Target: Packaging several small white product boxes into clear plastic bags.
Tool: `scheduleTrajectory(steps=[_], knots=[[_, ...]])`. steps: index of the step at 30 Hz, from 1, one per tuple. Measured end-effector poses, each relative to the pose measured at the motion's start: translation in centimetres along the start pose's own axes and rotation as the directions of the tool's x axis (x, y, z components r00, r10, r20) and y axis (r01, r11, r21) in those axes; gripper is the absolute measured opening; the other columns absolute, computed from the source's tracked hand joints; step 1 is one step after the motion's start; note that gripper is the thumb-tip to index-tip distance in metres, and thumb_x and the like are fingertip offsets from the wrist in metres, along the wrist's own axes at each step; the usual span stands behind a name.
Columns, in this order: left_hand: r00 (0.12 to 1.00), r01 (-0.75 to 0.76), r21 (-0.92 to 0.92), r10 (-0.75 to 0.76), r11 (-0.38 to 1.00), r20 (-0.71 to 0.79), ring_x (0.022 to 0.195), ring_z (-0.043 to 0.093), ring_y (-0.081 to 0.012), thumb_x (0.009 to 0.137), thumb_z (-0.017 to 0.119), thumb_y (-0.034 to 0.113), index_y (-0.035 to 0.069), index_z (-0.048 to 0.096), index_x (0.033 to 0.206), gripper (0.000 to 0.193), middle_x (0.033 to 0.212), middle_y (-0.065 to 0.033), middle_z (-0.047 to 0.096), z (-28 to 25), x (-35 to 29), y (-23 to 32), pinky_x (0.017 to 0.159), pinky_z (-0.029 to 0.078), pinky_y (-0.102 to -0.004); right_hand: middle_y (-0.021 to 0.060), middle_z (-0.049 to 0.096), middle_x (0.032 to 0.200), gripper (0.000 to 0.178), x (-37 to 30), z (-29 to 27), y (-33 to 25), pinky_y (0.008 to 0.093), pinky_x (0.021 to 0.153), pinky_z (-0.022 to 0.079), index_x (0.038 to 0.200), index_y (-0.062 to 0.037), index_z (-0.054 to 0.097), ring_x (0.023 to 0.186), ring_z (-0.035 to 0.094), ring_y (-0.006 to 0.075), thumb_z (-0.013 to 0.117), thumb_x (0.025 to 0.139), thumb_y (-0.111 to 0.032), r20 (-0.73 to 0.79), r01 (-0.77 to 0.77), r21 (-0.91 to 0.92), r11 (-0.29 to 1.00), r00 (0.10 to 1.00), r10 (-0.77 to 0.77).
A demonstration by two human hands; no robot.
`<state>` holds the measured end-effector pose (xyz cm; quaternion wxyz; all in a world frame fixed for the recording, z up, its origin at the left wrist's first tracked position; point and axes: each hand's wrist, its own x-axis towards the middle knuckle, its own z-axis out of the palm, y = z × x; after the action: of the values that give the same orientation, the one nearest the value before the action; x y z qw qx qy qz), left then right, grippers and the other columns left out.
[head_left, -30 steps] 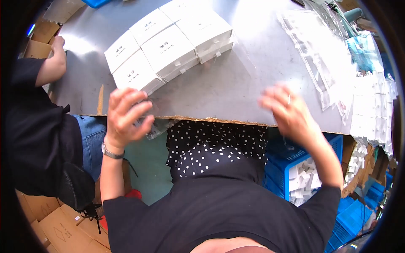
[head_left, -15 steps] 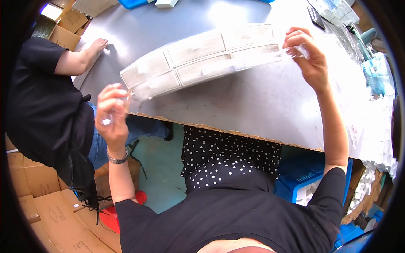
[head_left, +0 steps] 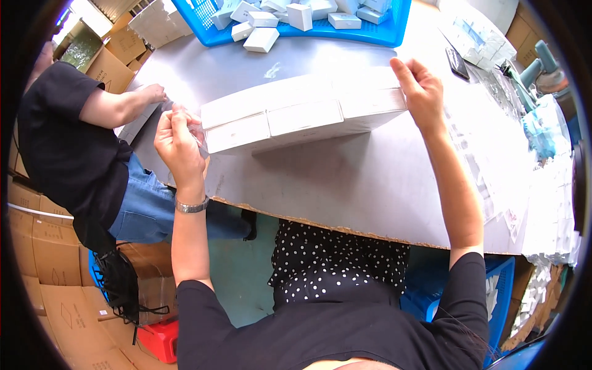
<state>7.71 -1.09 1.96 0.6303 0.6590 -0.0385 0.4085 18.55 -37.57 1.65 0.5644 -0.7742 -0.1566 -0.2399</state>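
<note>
A block of several white boxes (head_left: 303, 116) in clear plastic wrap is held over the grey table, its near edge tilted toward me. My left hand (head_left: 179, 145) pinches a gathered tuft of the clear plastic wrap (head_left: 196, 128) at the block's left end. At the right end, my right hand (head_left: 424, 95) is closed with the thumb up, against the wrapped block's corner. What lies inside the right fingers is mostly hidden.
Beyond the block, a blue basket (head_left: 296, 42) holds small white boxes. A person in black (head_left: 68, 135) works at my left, one arm on the table (head_left: 283, 185). A phone (head_left: 457, 63) and plastic bags lie right. Cartons (head_left: 55, 246) stack lower left.
The wrapped block has come closer to level, its front faces turned more downward. My hands have moved slightly inward. My view has shifted, showing more of the blue basket.
</note>
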Motion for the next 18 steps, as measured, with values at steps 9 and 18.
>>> scheduleTrajectory(steps=[9, 18], knots=[[0.889, 0.457, -0.010, -0.457, 0.889, -0.036, 0.051, 0.046, -0.0084, 0.090, 0.059, 0.006, 0.009, 0.050, 0.064, 0.028, 0.060, -0.0007, 0.052, -2.6, -6.4, 4.0, 0.049, 0.037, -0.0223, 0.0015, 0.052, 0.065, 0.020, -7.8, -3.4, -2.3, 0.0273, 0.055, 0.035, 0.077, -0.0037, 0.064, 0.058, 0.045, 0.0098, 0.058, 0.092, -0.016, 0.217, -0.513, 0.260, 0.818, 0.857, 0.468], [0.775, 0.629, 0.034, -0.624, 0.776, -0.102, 0.074, 0.048, -0.0079, 0.096, 0.056, 0.005, 0.008, 0.049, 0.074, 0.023, 0.080, 0.0011, 0.055, -7.2, -17.8, 0.3, 0.071, 0.040, -0.0216, 0.0044, 0.063, 0.079, 0.014, -18.8, -7.1, -1.2, 0.0296, 0.075, 0.042, 0.081, -0.0002, 0.064, 0.079, 0.055, 0.0128, 0.065, 0.087, -0.013, 0.388, -0.607, 0.070, 0.792, 0.748, 0.539]])
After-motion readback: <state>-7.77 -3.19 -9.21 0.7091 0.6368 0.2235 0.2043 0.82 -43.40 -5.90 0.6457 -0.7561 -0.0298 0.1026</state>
